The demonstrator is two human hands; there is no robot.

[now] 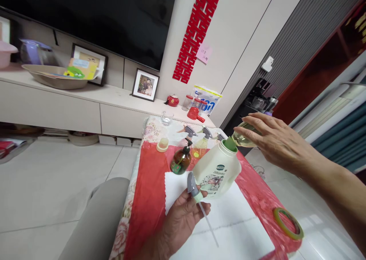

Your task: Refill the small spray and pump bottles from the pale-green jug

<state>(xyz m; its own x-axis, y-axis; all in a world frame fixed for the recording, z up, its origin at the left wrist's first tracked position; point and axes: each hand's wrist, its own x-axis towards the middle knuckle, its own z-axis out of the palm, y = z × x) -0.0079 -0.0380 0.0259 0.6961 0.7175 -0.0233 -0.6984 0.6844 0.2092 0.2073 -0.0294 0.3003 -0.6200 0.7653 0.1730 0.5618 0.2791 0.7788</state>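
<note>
**Q:** Room first: what did you see from where you stood?

**A:** A big dark television (85,20) hung on the far wall above a long pale cabinet (57,100). In front of it stood a table under a red cover (148,199), with a white sheet (228,222) laid on the near end.

**Q:** And what was the person handling?

**A:** A large white bottle (215,172) with a green neck sat tilted on the white sheet, near the middle of the table. The right hand (274,140) was closed around a small clear bottle (243,138) of pale liquid. That bottle was tipped with its mouth at the green neck. I could not tell whether the two touched.

**Q:** The other hand?

**A:** The left hand (178,222) was low and just in front of the white bottle. Its fingers were wrapped around a grey spray head (194,187), whose thin tube slanted down over the sheet.

**Q:** Anything smaller nearby?

**A:** A brown pump bottle (180,161) stood just beside the white bottle, on its left. A green tape ring (287,223) lay flat on the red cover, well apart to the right.
</note>
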